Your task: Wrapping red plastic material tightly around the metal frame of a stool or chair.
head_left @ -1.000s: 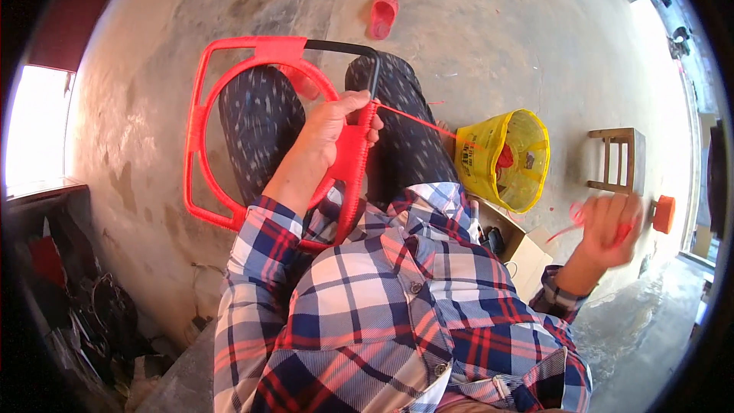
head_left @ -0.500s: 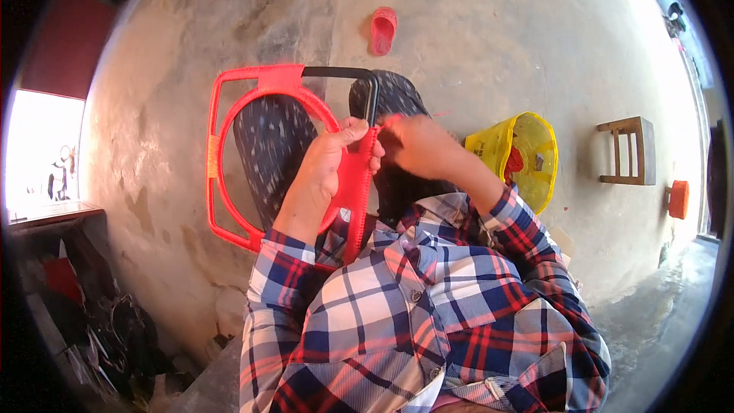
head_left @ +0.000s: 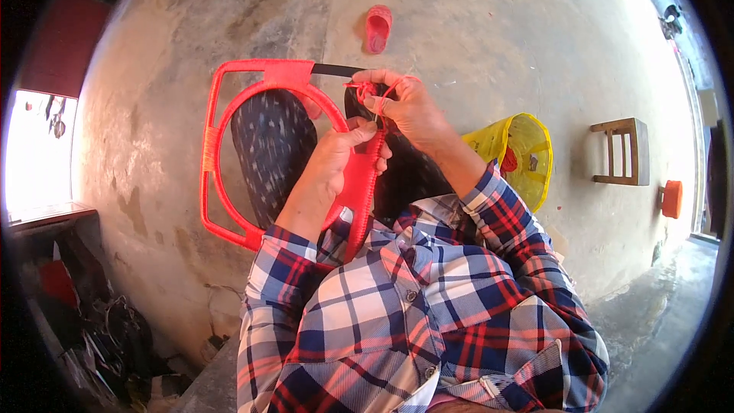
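A rounded rectangular frame (head_left: 206, 196) with a ring inside it rests over my lap, most of it wrapped in red cord. Bare black rod (head_left: 334, 69) shows along its far right edge. My left hand (head_left: 340, 154) grips the frame's right side, thumb on top, where a flat red woven panel (head_left: 359, 183) joins it. Just beyond the thumb, my right hand (head_left: 409, 111) pinches a small looped bundle of red cord (head_left: 367, 93) beside the bare stretch of rod. A strand loops over its fingers.
On the floor to my right stands a yellow basket (head_left: 535, 164) with red material inside. Farther right are a small wooden stool (head_left: 628, 151) and an orange-red block-like object (head_left: 672, 199). A red clog (head_left: 378, 29) lies ahead. Dark clutter (head_left: 115, 329) fills the lower left.
My right hand has moved up and the cord bundle in its fingers now shows. The frame has shifted slightly left, while my left hand keeps its grip.
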